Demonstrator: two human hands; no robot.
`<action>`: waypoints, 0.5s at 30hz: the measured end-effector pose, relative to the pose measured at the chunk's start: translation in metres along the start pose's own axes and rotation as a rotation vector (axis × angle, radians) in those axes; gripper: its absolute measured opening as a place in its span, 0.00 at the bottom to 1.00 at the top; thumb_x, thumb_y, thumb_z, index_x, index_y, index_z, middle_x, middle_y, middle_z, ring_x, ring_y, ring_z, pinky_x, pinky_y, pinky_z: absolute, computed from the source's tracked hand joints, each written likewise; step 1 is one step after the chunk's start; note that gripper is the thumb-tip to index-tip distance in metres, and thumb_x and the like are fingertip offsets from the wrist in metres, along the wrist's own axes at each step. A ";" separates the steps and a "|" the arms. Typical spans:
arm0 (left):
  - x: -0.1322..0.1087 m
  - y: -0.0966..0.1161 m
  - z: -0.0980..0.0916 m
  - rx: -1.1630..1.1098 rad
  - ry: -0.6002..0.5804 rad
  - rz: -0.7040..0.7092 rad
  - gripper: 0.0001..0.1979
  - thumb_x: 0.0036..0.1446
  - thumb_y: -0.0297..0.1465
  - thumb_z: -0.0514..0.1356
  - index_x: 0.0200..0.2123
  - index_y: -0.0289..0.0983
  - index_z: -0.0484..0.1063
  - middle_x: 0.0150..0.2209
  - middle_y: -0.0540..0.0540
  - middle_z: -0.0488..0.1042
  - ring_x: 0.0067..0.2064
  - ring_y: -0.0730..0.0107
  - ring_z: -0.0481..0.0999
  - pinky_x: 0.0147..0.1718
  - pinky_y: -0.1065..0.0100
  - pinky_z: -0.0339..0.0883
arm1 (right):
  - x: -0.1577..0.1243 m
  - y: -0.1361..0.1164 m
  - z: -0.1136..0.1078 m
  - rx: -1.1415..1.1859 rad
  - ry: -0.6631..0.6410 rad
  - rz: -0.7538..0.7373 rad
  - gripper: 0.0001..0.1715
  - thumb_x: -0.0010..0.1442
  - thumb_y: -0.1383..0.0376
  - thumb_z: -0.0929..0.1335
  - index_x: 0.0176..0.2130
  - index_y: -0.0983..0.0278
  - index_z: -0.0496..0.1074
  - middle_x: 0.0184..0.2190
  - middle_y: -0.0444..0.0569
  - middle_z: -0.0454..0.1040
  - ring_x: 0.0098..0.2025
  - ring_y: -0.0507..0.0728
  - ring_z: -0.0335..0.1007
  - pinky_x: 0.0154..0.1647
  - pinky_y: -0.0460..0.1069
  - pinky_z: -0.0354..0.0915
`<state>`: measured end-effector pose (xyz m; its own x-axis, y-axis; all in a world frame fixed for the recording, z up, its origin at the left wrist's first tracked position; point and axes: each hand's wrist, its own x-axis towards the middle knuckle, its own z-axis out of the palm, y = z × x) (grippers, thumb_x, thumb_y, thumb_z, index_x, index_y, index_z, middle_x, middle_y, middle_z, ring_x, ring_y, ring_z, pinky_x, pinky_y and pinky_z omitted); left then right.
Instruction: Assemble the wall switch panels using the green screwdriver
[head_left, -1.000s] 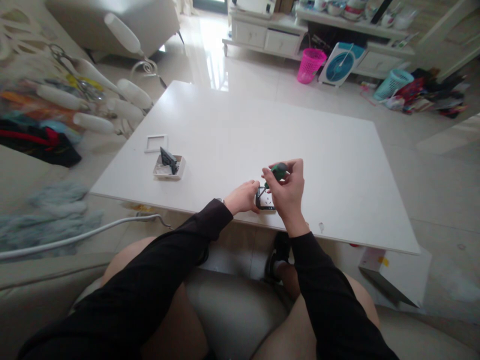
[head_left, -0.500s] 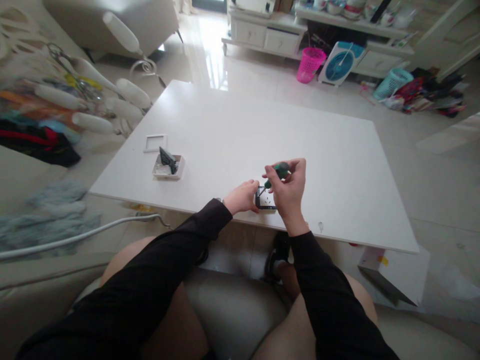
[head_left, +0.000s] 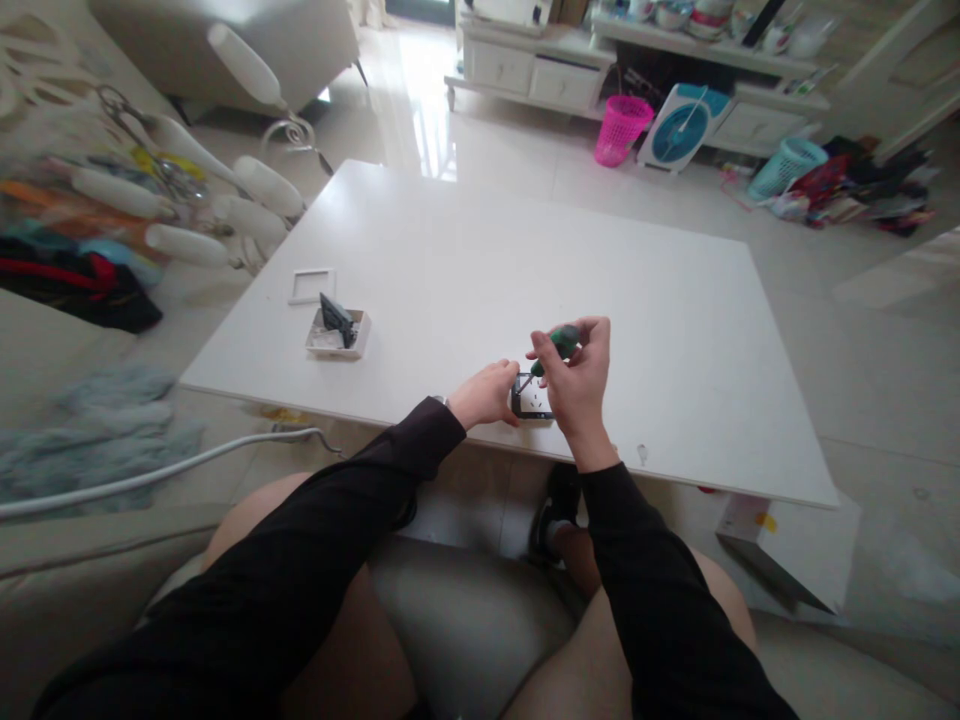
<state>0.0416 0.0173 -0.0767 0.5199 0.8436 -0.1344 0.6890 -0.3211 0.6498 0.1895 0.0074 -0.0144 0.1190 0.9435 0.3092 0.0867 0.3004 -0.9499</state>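
Observation:
A small dark-framed square part with a white face (head_left: 531, 399) lies near the front edge of the white table (head_left: 465, 250). My left hand (head_left: 486, 392) is closed against its left side and holds it steady. My right hand (head_left: 577, 380) is wrapped round a green-handled screwdriver (head_left: 556, 346); the tool tilts down to the left with its tip on the part's upper left area. Both sleeves are black.
A small white tray with a dark piece standing in it (head_left: 338, 332) and a thin white square frame (head_left: 312, 286) sit at the table's left. Off to the left hangs a rack of white pegs (head_left: 187, 190). A pink basket (head_left: 619, 129) stands on the floor behind.
Almost nothing differs: my right hand's fingers have shifted slightly on the screwdriver handle, while my left hand and the part stay in place.

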 end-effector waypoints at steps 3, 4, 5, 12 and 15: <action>0.000 0.004 -0.001 0.072 -0.016 -0.062 0.36 0.40 0.36 0.79 0.50 0.38 0.67 0.54 0.35 0.75 0.55 0.42 0.77 0.53 0.51 0.72 | 0.000 -0.001 -0.001 0.055 -0.073 0.023 0.21 0.69 0.43 0.67 0.51 0.54 0.69 0.40 0.44 0.69 0.34 0.51 0.76 0.18 0.41 0.65; 0.000 0.005 -0.002 0.086 -0.017 -0.071 0.35 0.40 0.36 0.79 0.49 0.38 0.68 0.53 0.35 0.75 0.55 0.43 0.77 0.53 0.52 0.73 | 0.000 -0.002 -0.002 0.062 -0.086 0.028 0.22 0.71 0.42 0.65 0.50 0.54 0.71 0.40 0.45 0.70 0.35 0.52 0.76 0.17 0.41 0.65; 0.000 0.006 -0.002 0.095 -0.019 -0.075 0.34 0.41 0.36 0.79 0.48 0.38 0.68 0.53 0.36 0.75 0.54 0.43 0.77 0.53 0.52 0.73 | 0.001 -0.002 -0.002 0.059 -0.087 0.030 0.22 0.71 0.42 0.65 0.48 0.55 0.72 0.41 0.46 0.70 0.36 0.52 0.76 0.17 0.41 0.65; -0.001 0.009 -0.005 0.097 -0.031 -0.063 0.36 0.42 0.34 0.80 0.51 0.35 0.67 0.54 0.33 0.75 0.55 0.45 0.76 0.55 0.53 0.73 | 0.002 -0.009 0.001 0.062 0.054 0.088 0.32 0.53 0.48 0.81 0.37 0.58 0.61 0.36 0.40 0.68 0.32 0.50 0.74 0.18 0.41 0.65; -0.002 0.008 -0.003 0.099 -0.025 -0.067 0.35 0.42 0.35 0.80 0.49 0.36 0.67 0.54 0.34 0.75 0.55 0.45 0.76 0.55 0.53 0.72 | 0.002 -0.008 0.001 0.103 0.007 0.119 0.29 0.58 0.43 0.77 0.42 0.57 0.64 0.35 0.39 0.66 0.29 0.49 0.73 0.16 0.41 0.62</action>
<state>0.0446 0.0145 -0.0684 0.4826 0.8539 -0.1946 0.7685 -0.3062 0.5619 0.1885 0.0074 -0.0062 0.1297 0.9725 0.1937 -0.0306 0.1992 -0.9795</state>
